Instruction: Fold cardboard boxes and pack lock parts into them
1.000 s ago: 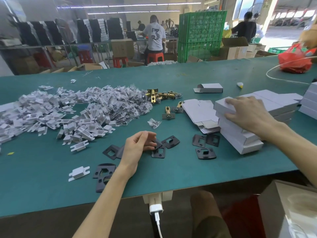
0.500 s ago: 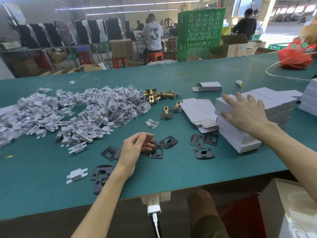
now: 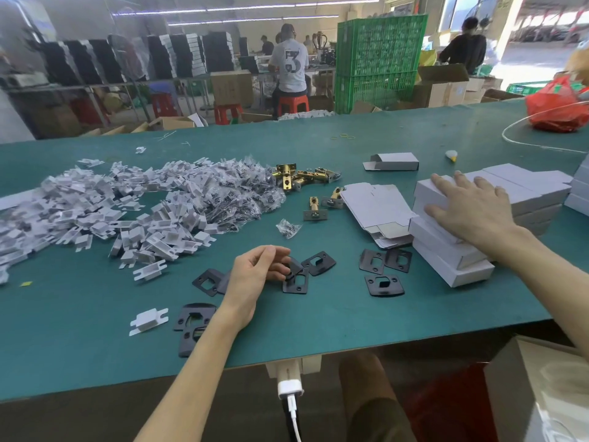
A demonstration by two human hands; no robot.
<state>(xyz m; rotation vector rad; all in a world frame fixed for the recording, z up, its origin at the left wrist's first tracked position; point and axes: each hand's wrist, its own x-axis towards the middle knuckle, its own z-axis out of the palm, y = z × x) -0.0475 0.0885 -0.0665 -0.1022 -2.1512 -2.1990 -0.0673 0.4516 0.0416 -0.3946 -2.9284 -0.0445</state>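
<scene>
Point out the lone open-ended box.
Head view, right of centre: the box lies on the table beyond the flat blanks, right of the brass latches.

White cardboard boxes (image 3: 452, 266) stacked at right, black strike plates (image 3: 384, 283) scattered in front.
The boxes were folded shut and piled unevenly. Flat box blanks (image 3: 376, 205) fanned out just beside them. One folded box (image 3: 395, 161) lay apart behind, its end flap open. Brass latches (image 3: 302, 180) clustered beside a heap of white plastic inserts (image 3: 95, 215).
</scene>
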